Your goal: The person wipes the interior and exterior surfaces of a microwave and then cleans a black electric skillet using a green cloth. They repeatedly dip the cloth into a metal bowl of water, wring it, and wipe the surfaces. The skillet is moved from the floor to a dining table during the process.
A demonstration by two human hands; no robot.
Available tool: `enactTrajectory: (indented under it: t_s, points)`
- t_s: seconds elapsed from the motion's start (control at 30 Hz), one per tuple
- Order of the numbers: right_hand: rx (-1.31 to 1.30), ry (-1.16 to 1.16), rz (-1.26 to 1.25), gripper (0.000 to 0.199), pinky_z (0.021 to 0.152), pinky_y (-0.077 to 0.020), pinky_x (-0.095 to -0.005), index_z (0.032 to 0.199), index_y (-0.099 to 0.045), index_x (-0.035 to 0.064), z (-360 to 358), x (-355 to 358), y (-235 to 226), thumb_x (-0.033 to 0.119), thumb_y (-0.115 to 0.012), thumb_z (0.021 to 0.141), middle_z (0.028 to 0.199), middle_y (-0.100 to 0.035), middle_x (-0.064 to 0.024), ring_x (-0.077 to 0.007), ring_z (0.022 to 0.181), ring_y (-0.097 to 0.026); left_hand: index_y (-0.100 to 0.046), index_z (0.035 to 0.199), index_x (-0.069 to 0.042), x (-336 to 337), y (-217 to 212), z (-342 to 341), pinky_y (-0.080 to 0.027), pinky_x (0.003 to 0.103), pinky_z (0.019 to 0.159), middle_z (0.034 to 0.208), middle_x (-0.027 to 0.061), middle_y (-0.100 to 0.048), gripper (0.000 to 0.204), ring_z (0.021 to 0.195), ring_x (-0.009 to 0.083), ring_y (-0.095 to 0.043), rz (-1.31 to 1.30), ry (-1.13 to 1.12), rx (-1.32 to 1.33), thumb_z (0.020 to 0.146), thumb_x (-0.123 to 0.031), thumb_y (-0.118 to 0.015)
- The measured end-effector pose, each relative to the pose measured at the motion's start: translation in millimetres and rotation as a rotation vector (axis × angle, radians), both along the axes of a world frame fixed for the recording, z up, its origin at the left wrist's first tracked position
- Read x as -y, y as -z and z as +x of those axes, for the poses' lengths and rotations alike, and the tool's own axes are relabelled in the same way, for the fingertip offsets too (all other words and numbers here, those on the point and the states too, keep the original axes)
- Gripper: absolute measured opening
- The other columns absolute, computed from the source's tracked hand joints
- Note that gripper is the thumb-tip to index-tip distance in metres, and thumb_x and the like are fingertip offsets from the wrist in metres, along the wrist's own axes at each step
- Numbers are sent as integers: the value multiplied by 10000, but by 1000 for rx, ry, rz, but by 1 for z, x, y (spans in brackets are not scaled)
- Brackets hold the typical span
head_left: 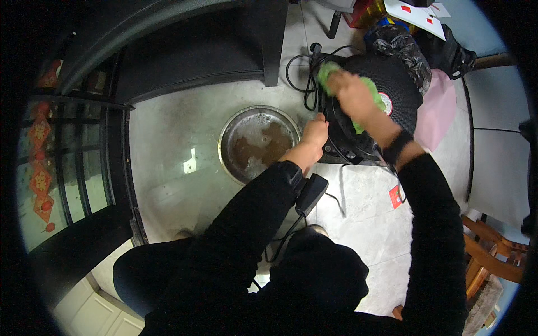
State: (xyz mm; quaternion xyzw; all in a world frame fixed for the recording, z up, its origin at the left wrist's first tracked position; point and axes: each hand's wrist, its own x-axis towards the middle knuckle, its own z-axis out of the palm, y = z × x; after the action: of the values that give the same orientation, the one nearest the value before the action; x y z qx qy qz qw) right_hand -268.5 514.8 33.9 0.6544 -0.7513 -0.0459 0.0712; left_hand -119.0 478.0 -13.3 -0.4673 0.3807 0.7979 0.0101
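Note:
A black round appliance with a mesh-like face and a red-and-white centre label lies on the floor, on a flat black base. Across its face my right hand, slightly blurred, presses a green cloth, with part of the cloth showing beyond the far side of the hand. My left hand is closed at the base's left edge, thumb uppermost; its other fingers are mostly hidden. A round metal basin of murky, foamy water stands just left of that hand.
A black cord with a plug loops beside the appliance. A black box on a cable hangs by my left wrist. Black plastic bags and a pink bag lie to the right. Black furniture stands far left, a wooden chair lower right.

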Motion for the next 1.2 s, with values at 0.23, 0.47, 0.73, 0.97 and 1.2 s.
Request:
enactTrajectory:
  t_s: [0.23,0.47,0.73,0.97,1.2]
  points:
    - [-79,-232,-250,304,898,-408,-338,1030,-646,102,2,-23,6,131,-511,759,1139,-604,-67,-202,1115,-521,-537,785,-183,-4,3,3,-315,314,665,766,-54,-528,303,741,107,-449,32,19,8,945,-405,-407]
    - [-21,582,-82,295,937,-430,-379,1088,-618,117,-112,-10,11,110,-458,841,1178,-581,-64,-258,1131,-526,-533,920,-117,-14,0,-6,-380,320,713,878,-25,-538,314,823,119,-463,27,-135,70,930,-405,-410]
    - [170,956,-409,498,955,-432,-415,1223,-551,47,-80,-152,10,-34,-446,743,1234,-545,-188,-367,1130,-518,-524,982,-117,-11,6,-9,-388,358,747,921,-27,-528,337,873,127,-458,39,-156,33,925,-432,-418]
    - [278,441,-391,531,1038,-378,-386,1198,-557,1,54,-138,15,-76,-528,673,1258,-517,-222,-334,1221,-468,-547,918,-154,-4,9,-4,-337,327,715,866,-48,-550,333,803,110,-462,-53,-24,50,923,-445,-387]
    - [39,470,-259,568,1059,-352,-360,1298,-501,106,-53,-101,11,-14,-486,743,1301,-511,-141,-303,1234,-460,-565,901,-123,-5,6,-3,-342,304,706,867,-39,-555,364,779,113,-456,-101,-18,69,898,-445,-393]
